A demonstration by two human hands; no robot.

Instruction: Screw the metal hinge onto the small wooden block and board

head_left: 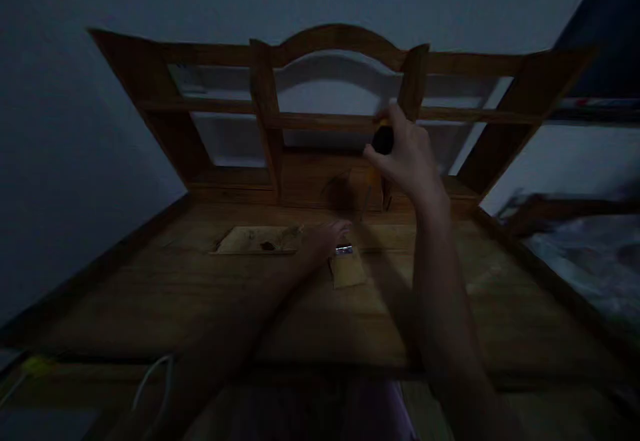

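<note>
My right hand [407,151] is raised over the desk, its fingers wrapped round the dark and yellow handle of a screwdriver [383,140]. The screwdriver's thin shaft slants downward and looks blurred. Low over the wooden desktop, my left hand [327,236] reaches in from the left with its fingers stretched to the right. Just below those fingertips lies a small light wooden piece [349,272] with a shiny metal fitting [344,250], perhaps a hinge, at its upper edge. In the dim light I cannot tell whether the left fingers touch it.
Left of my left hand lies a shallow, pale tray-like piece [240,240] with small dark bits in it. A wooden shelf unit [340,121] rises at the back of the desktop [150,294]. A pale cable [167,368] loops at the front left; crumpled plastic [585,261] is at the right.
</note>
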